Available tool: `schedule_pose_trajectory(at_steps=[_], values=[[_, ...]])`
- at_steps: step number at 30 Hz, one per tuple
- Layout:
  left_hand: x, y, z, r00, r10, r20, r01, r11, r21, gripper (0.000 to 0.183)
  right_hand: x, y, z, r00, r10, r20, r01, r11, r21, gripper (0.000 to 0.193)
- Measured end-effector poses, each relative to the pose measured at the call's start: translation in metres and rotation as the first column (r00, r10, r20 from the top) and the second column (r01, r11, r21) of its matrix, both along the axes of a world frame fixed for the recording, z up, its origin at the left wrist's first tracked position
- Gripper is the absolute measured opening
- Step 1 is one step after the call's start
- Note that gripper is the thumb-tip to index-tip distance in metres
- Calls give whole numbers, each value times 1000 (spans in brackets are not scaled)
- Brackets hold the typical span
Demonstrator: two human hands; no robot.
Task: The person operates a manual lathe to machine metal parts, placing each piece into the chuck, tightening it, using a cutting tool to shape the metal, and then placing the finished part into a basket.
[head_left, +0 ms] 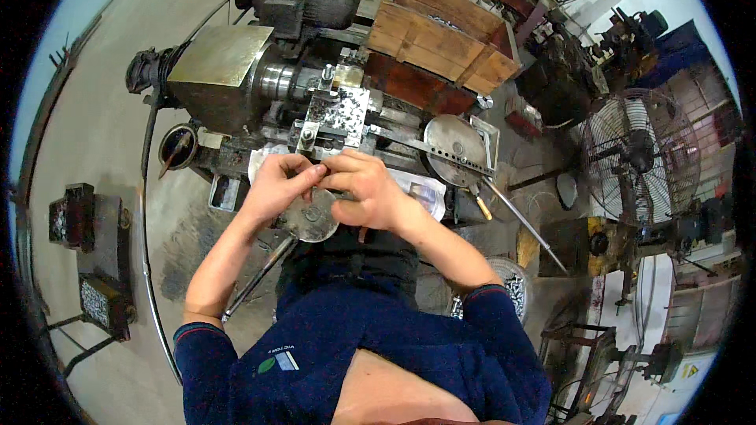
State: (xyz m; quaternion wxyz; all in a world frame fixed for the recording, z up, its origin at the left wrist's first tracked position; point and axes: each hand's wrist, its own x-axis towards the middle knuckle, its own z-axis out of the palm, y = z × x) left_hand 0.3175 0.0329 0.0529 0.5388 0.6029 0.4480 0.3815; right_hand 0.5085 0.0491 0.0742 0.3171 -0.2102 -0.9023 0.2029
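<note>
Fingers [305,180] of left hand [272,189] and right hand [376,195] drawn together at tips; cannot tell what, if anything, they pinch. Round metal plate [312,225] beneath; chip-flecked machine block [339,114] ahead. Handwork apparently unfinished; share done undetermined.

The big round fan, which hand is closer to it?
Right. The right hand is well to the left of the fan, not touching it; the left hand is farther left, beyond the right one.
</note>
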Motion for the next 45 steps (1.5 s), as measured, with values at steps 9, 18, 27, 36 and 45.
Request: schedule_pose_trajectory(at_steps=[9, 18, 27, 36, 45], values=[[-166, -30, 7, 736, 459, -498, -313, 883, 350, 30, -70, 122, -2, 811, -315, 493, 135, 921, 366, 28], [-272, -152, -51, 409, 509, -757, -660, 738, 140, 40, -91, 164, -45, 735, -368, 570, 173, 914, 368, 28], [-265, -126, -91, 148, 542, -827, -662, 676, 325, 32, -96, 173, -43, 755, -327, 568, 225, 943, 245, 28], [-417, -130, -87, -420, 374, -827, -355, 771, 529, 9, -102, 171, -39, 819, -324, 473, 259, 945, 198, 26], [-413, -89, -120, -39, 806, -591, -400, 529, 748, 39, -62, 135, -4, 962, -212, 173, 150, 937, 317, 32]])
